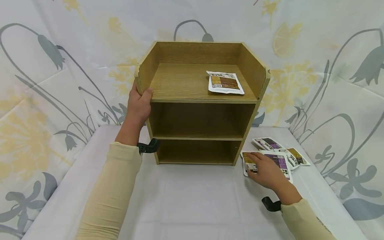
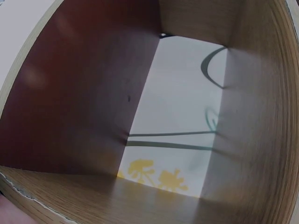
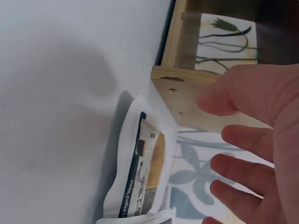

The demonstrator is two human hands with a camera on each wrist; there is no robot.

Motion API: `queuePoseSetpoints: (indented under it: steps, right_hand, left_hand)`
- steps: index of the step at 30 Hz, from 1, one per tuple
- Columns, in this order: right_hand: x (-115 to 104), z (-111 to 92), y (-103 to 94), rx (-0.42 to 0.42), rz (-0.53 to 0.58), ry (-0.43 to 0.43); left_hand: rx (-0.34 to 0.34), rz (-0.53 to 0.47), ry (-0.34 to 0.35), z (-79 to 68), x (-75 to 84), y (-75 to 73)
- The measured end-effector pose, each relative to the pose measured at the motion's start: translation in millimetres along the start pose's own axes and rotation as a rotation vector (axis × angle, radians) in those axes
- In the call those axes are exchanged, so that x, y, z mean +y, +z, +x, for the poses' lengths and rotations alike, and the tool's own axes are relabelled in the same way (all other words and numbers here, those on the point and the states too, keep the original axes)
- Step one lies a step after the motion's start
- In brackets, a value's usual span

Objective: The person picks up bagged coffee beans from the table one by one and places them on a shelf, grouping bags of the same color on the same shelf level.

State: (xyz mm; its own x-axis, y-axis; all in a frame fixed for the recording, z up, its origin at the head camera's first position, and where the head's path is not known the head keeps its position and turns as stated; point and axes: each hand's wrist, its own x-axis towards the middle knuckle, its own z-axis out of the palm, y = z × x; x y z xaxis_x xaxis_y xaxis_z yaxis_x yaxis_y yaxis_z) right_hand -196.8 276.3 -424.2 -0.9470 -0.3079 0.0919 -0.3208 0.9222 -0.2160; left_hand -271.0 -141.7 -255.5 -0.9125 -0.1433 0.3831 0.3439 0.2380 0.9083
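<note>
A small wooden shelf (image 1: pixel 204 100) with an upper tray and two compartments below stands at the middle. My left hand (image 1: pixel 139 105) grips its left side panel, thumb on the inner side and the other fingers behind the panel. One flat packet (image 1: pixel 225 82) with a brown and yellow label lies on the top tray, toward the right. At the shelf's right, my right hand (image 1: pixel 267 170) is over a pile of packets, fingers loosely spread. A brown-labelled packet (image 3: pixel 147 172) shows beside that hand in the right wrist view, and a purple-labelled packet (image 1: pixel 280 161) lies partly under it.
More packets lie behind in the pile, one purple-labelled packet (image 1: pixel 267 143) and one yellow-labelled packet (image 1: pixel 300 157). A white cloth (image 1: pixel 198 200) covers the table. Floral fabric (image 1: pixel 90 50) hangs behind and at both sides.
</note>
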Motion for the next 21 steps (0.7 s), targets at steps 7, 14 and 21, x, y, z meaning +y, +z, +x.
queuePoseSetpoints:
  steps: [7,14,21]
  right_hand:
    - [7,3,7.2,-0.064,0.018,0.004]
    - [12,5,10.7,-0.093,0.018,-0.033]
    - [16,10,15.0,-0.113,0.019,-0.061]
  left_hand:
    - [0.000,-0.002,-0.001,-0.7,0.5,0.0]
    - [0.000,0.007,-0.006,-1.0,-0.3,-0.1]
    - [0.008,0.003,0.005,-0.5,0.0,0.9]
